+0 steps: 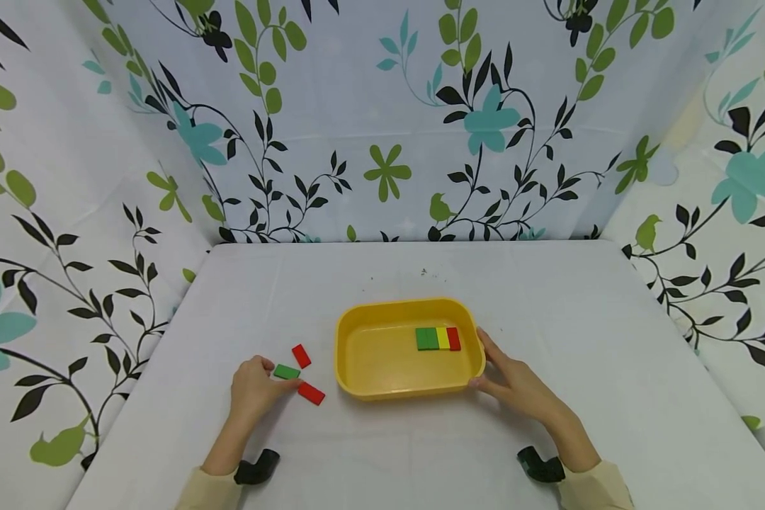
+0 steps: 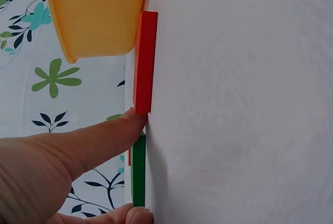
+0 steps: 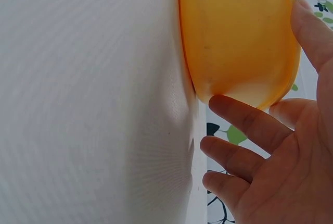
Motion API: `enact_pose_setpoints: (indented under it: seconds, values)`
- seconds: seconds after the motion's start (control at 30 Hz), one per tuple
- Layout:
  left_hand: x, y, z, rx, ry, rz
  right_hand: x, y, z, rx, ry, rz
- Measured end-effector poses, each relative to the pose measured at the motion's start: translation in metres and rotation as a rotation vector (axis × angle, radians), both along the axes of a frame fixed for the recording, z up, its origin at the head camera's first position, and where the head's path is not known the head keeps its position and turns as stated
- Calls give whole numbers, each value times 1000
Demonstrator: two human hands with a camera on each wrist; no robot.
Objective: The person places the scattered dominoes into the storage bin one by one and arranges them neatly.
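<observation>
My left hand (image 1: 253,389) pinches a green rectangular block (image 1: 287,372) lying low over the cloth, thumb at one end and fingertips at the other. The thumb tip also meets the end of a red block (image 1: 311,393). Another red block (image 1: 302,355) lies just beyond the green one. To the right is a shallow yellow tray (image 1: 382,392). My right hand (image 1: 516,386) holds the tray's right end, thumb at the near corner and index finger on the side. In the right wrist view its other fingers (image 3: 234,156) stretch out beside the tray wall (image 3: 239,36).
Inside the tray, toward its right end, green blocks (image 1: 427,338), a yellow block (image 1: 443,338) and a red block (image 1: 454,338) lie side by side in a row. White cloth (image 1: 408,453) covers the table. Leaf-patterned curtains (image 1: 331,127) hang behind and at both sides.
</observation>
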State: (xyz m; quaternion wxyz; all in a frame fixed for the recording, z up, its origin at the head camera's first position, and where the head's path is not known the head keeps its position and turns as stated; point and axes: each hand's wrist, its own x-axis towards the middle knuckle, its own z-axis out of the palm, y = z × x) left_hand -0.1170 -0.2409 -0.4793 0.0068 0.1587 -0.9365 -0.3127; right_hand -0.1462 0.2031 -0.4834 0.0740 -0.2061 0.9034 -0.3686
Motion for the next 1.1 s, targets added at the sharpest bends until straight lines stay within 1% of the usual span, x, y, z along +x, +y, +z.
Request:
enact_pose_setpoints:
  seconds: [0.23,0.4,0.5,0.57,0.7,0.87,1.0,1.1]
  values:
    - [0,1,-2,9,23,20,1,0,1,-8,6,1]
    - [1,-2,-4,46,77,44,1,0,1,-8,8,-2]
    - [1,-4,-4,98,107,60,1,0,1,-11,14,0]
    - [2,-6,-3,141,112,67,1,0,0,-12,13,-1]
    - [2,-8,-2,205,112,72,1,0,-1,-15,6,-3]
    - [0,-8,-1,251,100,84,1,0,-1,-21,12,4]
    - [-1,-7,3,312,110,80,1,0,-1,-16,21,7]
    - [-3,-5,10,376,129,78,1,0,-1,-15,25,7]
